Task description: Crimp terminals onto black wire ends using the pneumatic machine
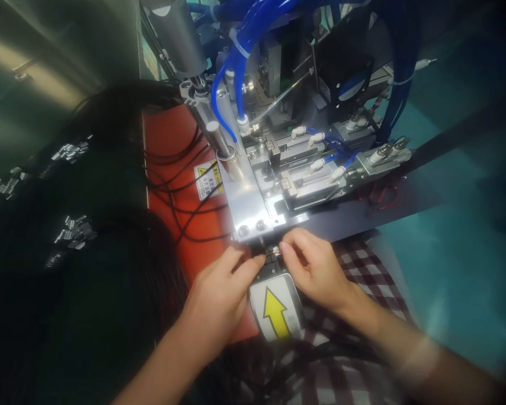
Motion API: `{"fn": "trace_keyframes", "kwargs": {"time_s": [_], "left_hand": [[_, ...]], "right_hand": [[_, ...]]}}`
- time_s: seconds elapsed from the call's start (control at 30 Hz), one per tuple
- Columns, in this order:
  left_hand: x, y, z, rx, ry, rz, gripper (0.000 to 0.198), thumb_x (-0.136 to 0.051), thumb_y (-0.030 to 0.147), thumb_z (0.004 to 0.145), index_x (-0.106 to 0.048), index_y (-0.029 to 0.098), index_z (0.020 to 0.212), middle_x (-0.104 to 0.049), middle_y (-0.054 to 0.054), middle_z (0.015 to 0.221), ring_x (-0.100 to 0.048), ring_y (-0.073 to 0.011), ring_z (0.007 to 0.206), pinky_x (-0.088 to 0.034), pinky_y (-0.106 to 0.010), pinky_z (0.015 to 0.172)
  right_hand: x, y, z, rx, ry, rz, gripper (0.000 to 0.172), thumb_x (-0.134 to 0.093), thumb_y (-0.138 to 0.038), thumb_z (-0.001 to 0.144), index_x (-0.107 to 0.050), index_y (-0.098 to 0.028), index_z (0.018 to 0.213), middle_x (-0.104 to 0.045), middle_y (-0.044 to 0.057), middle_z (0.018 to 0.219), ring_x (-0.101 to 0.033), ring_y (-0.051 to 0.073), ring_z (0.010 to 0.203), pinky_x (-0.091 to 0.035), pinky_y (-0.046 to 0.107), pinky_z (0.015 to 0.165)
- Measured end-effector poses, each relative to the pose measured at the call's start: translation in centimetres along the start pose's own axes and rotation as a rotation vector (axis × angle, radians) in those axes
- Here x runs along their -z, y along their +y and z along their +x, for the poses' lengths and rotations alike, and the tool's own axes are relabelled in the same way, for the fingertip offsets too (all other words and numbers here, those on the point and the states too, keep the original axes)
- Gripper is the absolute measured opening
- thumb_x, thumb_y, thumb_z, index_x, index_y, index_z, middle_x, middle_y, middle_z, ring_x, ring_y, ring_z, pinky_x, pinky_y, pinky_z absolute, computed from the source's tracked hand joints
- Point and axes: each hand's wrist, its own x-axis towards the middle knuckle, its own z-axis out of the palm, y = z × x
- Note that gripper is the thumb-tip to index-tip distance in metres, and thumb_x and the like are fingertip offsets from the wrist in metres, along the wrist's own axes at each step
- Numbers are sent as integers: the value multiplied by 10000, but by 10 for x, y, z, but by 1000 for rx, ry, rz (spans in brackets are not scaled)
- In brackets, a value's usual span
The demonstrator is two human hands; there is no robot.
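My left hand (223, 287) and my right hand (314, 264) meet at the front of a small metal machine (253, 197), both pinching a small dark connector piece (273, 256) that sits at the machine's slot. Fingers of both hands are closed on it. Just below the piece lies a plate with a yellow arrow sticker (276, 315) pointing toward the machine. Thin black cables (181, 185) run across an orange surface (168, 140) left of the machine.
Blue air hoses (236, 62) loop over the machine, with a silver cylinder (181, 34) at its back. A heap of black cables with metal plug ends (71, 230) lies at the left. Checked cloth (362, 270) sits under my right arm. A yellow warning label (208, 180) is stuck on the orange surface.
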Motion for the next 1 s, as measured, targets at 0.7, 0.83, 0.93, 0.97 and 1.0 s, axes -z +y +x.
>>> {"fn": "trace_keyframes", "kwargs": {"time_s": [0.7, 0.83, 0.93, 0.97, 1.0], "left_hand": [[8, -8, -1, 1, -40, 43, 336, -431, 98, 902, -731, 169, 1037, -636, -88, 843, -646, -167, 737, -555, -248, 594], [7, -9, -2, -8, -34, 55, 339, -425, 104, 908, -723, 172, 1054, -624, -84, 831, -641, -164, 739, -542, -233, 583], [6, -9, -3, -9, -31, 63, 345, -422, 98, 903, -726, 173, 1047, -605, -75, 809, -622, -150, 690, -526, -224, 560], [6, -9, -2, -10, -30, 67, 351, -417, 95, 901, -726, 173, 1048, -596, -69, 796, -609, -141, 659, -516, -218, 542], [6, -9, -2, -11, -30, 70, 356, -414, 92, 898, -726, 172, 1050, -589, -65, 785, -598, -134, 636, -506, -212, 528]], "right_hand": [[-7, 3, -5, -115, -38, 128, 238, -400, -235, 958, -461, -204, 730, -491, -6, 687, -469, 139, 638, -369, 280, 621], [-3, 2, -2, -33, -23, 39, 205, -427, -214, 932, -486, -201, 736, -521, 7, 703, -481, 146, 647, -371, 288, 633], [0, 1, 0, -261, -81, 226, 255, -444, -291, 925, -448, -208, 684, -465, -21, 639, -434, 126, 576, -354, 268, 556], [1, 1, 0, -372, -107, 320, 282, -447, -324, 923, -427, -211, 664, -429, -36, 603, -401, 116, 538, -336, 257, 519], [2, 1, 0, -467, -126, 403, 300, -448, -353, 921, -420, -212, 657, -397, -50, 575, -368, 106, 506, -317, 247, 489]]}}
